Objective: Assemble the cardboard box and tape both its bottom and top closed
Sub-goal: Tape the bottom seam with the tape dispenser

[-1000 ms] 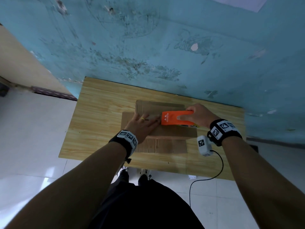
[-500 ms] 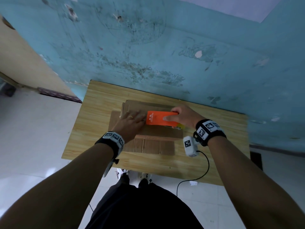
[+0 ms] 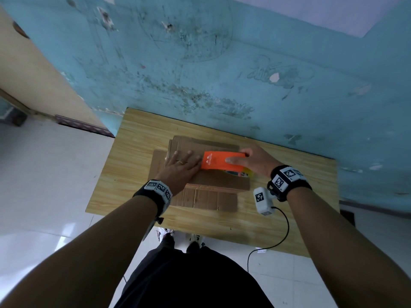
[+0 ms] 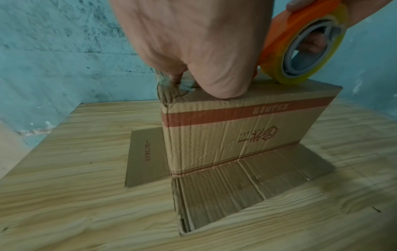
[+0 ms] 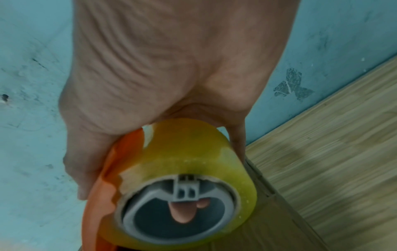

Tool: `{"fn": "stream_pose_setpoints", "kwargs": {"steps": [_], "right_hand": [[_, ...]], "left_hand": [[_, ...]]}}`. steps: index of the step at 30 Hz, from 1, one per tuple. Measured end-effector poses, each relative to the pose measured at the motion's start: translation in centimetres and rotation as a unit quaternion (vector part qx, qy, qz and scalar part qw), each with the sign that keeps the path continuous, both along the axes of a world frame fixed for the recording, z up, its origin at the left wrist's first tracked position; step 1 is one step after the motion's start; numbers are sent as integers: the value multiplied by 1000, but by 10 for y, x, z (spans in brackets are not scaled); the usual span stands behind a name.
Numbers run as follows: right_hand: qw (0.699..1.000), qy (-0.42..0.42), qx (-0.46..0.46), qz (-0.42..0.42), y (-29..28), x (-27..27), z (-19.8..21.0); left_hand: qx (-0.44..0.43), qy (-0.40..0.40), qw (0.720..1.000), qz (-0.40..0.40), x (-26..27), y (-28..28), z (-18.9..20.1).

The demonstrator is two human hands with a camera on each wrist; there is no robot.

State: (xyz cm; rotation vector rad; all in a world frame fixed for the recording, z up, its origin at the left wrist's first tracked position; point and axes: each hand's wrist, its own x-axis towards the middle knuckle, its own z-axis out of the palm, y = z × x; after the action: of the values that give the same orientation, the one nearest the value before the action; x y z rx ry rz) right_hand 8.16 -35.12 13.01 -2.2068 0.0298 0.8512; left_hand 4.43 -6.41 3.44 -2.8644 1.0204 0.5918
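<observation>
On the box (image 3: 213,181), the left hand (image 3: 181,166) presses flat, fingers spread; the right hand (image 3: 255,162) grips the tape dispenser (image 3: 222,163).

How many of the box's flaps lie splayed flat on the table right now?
2 clearly visible on the table: one flap at the cardboard box near side, one at its left end. Flaps on the far and right sides may be hidden.
</observation>
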Motion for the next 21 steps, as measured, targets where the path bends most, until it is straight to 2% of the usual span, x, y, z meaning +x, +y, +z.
{"fn": "stream_pose_setpoints", "kwargs": {"steps": [21], "right_hand": [[997,-32,-53,35,-13,6,-7]], "left_hand": [[-28,-23,999,0,1,5,-10]]}}
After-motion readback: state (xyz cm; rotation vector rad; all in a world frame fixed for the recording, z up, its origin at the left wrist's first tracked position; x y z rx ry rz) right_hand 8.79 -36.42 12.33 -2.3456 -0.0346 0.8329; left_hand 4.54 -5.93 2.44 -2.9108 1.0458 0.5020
